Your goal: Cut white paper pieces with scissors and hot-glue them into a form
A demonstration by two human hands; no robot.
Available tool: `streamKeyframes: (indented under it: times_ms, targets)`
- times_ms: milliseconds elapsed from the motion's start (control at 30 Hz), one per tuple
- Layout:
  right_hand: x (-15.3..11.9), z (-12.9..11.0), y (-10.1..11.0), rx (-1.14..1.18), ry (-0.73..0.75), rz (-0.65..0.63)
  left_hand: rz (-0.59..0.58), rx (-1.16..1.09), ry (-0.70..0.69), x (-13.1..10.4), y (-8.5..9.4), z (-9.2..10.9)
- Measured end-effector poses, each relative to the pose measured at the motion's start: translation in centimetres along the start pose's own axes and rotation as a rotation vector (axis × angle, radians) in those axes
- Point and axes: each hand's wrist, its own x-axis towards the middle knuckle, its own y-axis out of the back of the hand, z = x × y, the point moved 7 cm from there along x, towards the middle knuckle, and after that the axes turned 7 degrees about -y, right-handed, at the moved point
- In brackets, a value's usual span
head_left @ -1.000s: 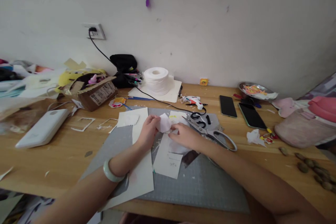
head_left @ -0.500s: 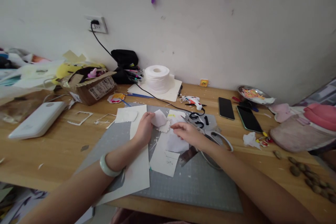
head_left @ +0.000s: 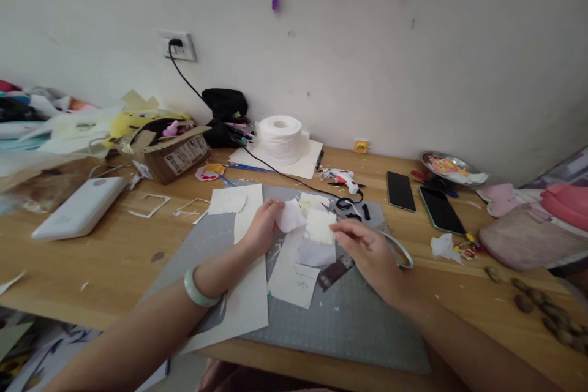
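My left hand point(head_left: 264, 228) is closed on a thin white paper piece point(head_left: 291, 216), pinched at its left edge. My right hand point(head_left: 362, 245) pinches the right edge of a cream square with scalloped edges point(head_left: 320, 225), held just right of the white piece. Below them a white card with small writing point(head_left: 301, 285) lies on the grey cutting mat point(head_left: 340, 331). A large white sheet point(head_left: 250, 282) lies under my left forearm. Scissors point(head_left: 397, 249) are partly hidden behind my right hand.
Behind the mat are a white paper roll point(head_left: 280, 138), a glue gun point(head_left: 346, 180) and its black cord. Two phones point(head_left: 400, 190) and a metal bowl point(head_left: 452, 166) stand right. A cardboard box point(head_left: 172, 153) and a white power bank point(head_left: 80, 208) are left.
My right hand has moved right and down, and the scalloped square now shows fully, flat toward the camera, in its fingers. The whole view has shifted slightly.
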Motion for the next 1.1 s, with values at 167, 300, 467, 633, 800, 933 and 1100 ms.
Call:
streamKeyframes:
  times_ms: [167,300,467,633,800,933,1100]
  targets:
    - [-2.1,2.0,-1.2,0.048,0.007,-0.059,-0.25,0.002,0.098,-2.7,-2.9,-0.7]
    - [-1.8,3.4,-1.8,0.049,0.002,-0.026,-0.38,0.04,0.169,-4.0,-4.1,-1.3]
    - [-2.7,2.4,-2.3,-0.024,0.125,-0.036,-0.486,0.076,0.22,-4.6,-4.5,-1.5]
    - [-2.6,3.2,-3.0,0.007,0.053,-0.053,-0.564,0.051,0.256,-5.1,-4.7,-1.5]
    - [-1.9,4.6,-2.8,0.151,-0.06,-0.005,-0.584,-0.014,0.29,-5.1,-4.8,-1.8]
    - [-1.9,5.0,-2.8,0.165,-0.07,0.019,-0.581,-0.07,0.305,-5.1,-4.9,-1.8]
    - [-1.8,4.9,-2.6,0.15,-0.062,0.047,-0.587,-0.086,0.309,-5.1,-4.8,-1.8]
